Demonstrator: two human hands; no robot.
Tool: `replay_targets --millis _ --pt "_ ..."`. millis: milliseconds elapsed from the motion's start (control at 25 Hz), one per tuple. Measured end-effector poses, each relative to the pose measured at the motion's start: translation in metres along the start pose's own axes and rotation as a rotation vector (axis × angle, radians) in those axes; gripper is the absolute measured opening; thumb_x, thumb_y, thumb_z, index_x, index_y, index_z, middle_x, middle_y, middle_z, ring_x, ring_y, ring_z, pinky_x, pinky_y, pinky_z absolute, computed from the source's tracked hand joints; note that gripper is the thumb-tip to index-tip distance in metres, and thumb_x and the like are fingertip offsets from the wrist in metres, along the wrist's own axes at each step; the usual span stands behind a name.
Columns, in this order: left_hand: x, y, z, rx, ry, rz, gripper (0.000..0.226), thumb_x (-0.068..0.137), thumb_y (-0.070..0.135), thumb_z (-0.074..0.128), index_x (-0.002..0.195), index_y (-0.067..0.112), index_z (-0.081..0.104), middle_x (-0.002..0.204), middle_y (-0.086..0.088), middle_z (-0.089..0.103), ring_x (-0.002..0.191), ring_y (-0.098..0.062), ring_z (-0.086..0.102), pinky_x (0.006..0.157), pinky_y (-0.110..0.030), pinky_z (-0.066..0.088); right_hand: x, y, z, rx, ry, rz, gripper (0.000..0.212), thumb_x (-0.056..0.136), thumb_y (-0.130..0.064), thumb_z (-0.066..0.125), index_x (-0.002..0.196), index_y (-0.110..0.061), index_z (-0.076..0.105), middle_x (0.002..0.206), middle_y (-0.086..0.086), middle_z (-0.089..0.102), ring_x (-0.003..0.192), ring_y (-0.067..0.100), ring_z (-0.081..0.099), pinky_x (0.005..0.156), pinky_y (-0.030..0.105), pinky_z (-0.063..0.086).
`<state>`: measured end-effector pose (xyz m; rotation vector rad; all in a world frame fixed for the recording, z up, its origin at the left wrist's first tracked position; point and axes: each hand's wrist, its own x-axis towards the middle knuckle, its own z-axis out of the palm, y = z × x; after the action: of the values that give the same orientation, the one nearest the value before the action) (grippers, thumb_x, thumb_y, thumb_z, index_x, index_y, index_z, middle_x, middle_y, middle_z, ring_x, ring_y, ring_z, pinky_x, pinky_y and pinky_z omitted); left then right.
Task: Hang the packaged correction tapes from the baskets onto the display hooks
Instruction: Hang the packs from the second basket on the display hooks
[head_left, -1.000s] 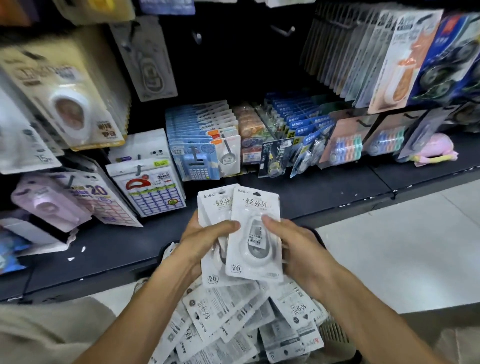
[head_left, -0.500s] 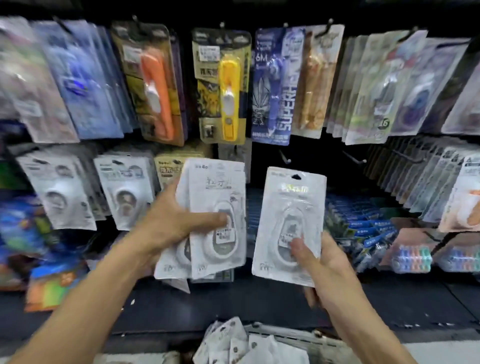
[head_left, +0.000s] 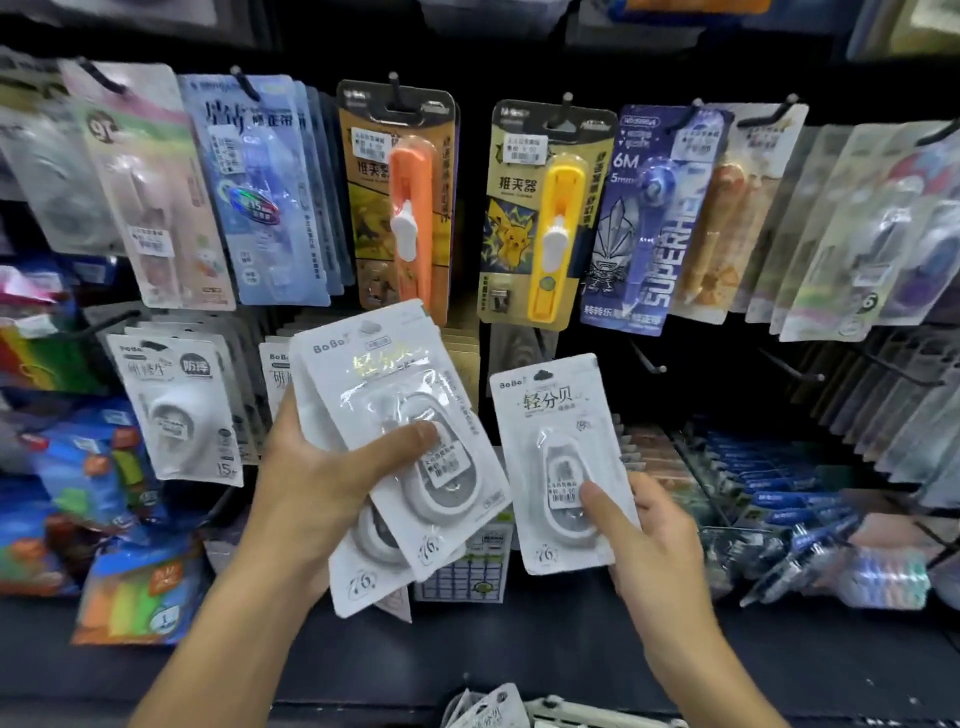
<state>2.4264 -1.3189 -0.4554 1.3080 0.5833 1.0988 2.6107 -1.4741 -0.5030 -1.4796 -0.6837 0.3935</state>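
Here, head view, items as seen from beside the display rack.

Left hand: fingers curled behind a fanned stack of white correction tape packs, thumb pressed across the front blister. The top card reads "BoBo" with glare-washed gold characters beneath; "76" is printed at the lower corner of two cards, and a small barcode sticker sits on the blister. The stack tilts to the right.

Right hand: pinching a single correction tape pack by its lower right edge, thumb on the front, fingers behind. Card upright, marked "BoBo", "轻分贝", "76", with a price sticker on the blister. It is held in front of the rack, just right of the stack and not touching it, on no hook.

Bare display hooks: black prongs jutting from the dark panel, up and to the right of the single pack.

Upper row, hanging: orange clip pusher card and yellow clip pusher card, both reading "推夹器", the yellow one with a cartoon figure; blue card marked "6M", "5mm", "SUPERHERO".

Lower left: white BoBo packs on a hook, marked "防摔" and "15".

Bottom edge: basket rim with further white packs lying inside.
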Motion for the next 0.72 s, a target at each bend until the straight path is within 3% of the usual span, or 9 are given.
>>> replay_targets --millis 200,320,440,520,560,640,720 --pt "-0.006 -0.003 0.009 -0.004 -0.073 -0.001 0.068 0.052 0.017 0.096 0.113 0.026 0.067 0.105 -0.004 0.081 0.092 -0.028 0.079 0.072 -0.043 0.065 0.007 -0.013 0.020 0.104 0.129 -0.073 0.037 0.093 -0.025 0.070 0.114 -0.052 0.057 0.109 -0.015 0.073 0.095 0.003 0.071 0.077 0.029 0.052" --pt "-0.006 -0.001 0.008 -0.024 -0.066 -0.012 0.071 0.052 0.018 0.096 0.117 0.025 0.066 0.105 -0.004 0.080 0.092 -0.029 0.079 0.074 -0.046 0.065 -0.006 -0.007 0.016 0.055 0.174 -0.122 0.027 0.093 -0.022 0.069 0.109 -0.044 0.066 0.114 -0.021 0.070 0.107 -0.007 0.062 0.090 0.027 0.047" --pt "-0.005 0.001 0.008 -0.025 -0.060 -0.040 0.081 0.047 0.026 0.096 0.122 0.020 0.066 0.107 -0.007 0.080 0.094 -0.032 0.078 0.080 -0.052 0.062 0.004 0.000 0.017 0.003 0.174 -0.080 0.019 0.093 -0.030 0.070 0.102 -0.046 0.069 0.111 -0.032 0.066 0.106 -0.017 0.056 0.087 0.022 0.043" --pt "-0.006 0.000 0.010 -0.011 -0.060 -0.050 0.079 0.047 0.026 0.097 0.120 0.022 0.066 0.106 -0.006 0.080 0.093 -0.030 0.079 0.080 -0.051 0.062 0.028 0.000 0.025 -0.026 0.147 -0.027 0.021 0.094 -0.031 0.066 0.100 -0.051 0.069 0.112 -0.032 0.066 0.104 -0.008 0.062 0.084 0.028 0.051" --pt "-0.007 -0.001 0.012 0.001 -0.055 -0.050 0.078 0.048 0.023 0.100 0.118 0.023 0.066 0.105 -0.004 0.081 0.092 -0.029 0.079 0.077 -0.049 0.063 0.043 -0.001 0.030 -0.038 0.112 0.017 0.027 0.097 -0.025 0.063 0.105 -0.050 0.067 0.121 -0.028 0.064 0.105 0.004 0.065 0.085 0.036 0.056" --pt "-0.008 -0.005 0.016 0.004 -0.053 -0.057 0.074 0.048 0.018 0.101 0.114 0.025 0.067 0.100 -0.002 0.081 0.088 -0.025 0.080 0.069 -0.040 0.065 0.076 -0.003 0.037 -0.024 0.014 0.154 0.042 0.099 -0.010 0.056 0.130 -0.038 0.060 0.142 -0.010 0.054 0.107 0.021 0.064 0.086 0.041 0.059" --pt "-0.009 -0.010 0.022 0.016 -0.033 -0.094 0.065 0.056 0.016 0.095 0.113 0.024 0.066 0.096 0.003 0.081 0.085 -0.020 0.080 0.062 -0.031 0.064 0.090 -0.007 0.033 0.006 -0.102 0.245 0.045 0.102 -0.012 0.056 0.144 -0.026 0.050 0.150 0.001 0.048 0.123 0.025 0.056 0.095 0.042 0.055"
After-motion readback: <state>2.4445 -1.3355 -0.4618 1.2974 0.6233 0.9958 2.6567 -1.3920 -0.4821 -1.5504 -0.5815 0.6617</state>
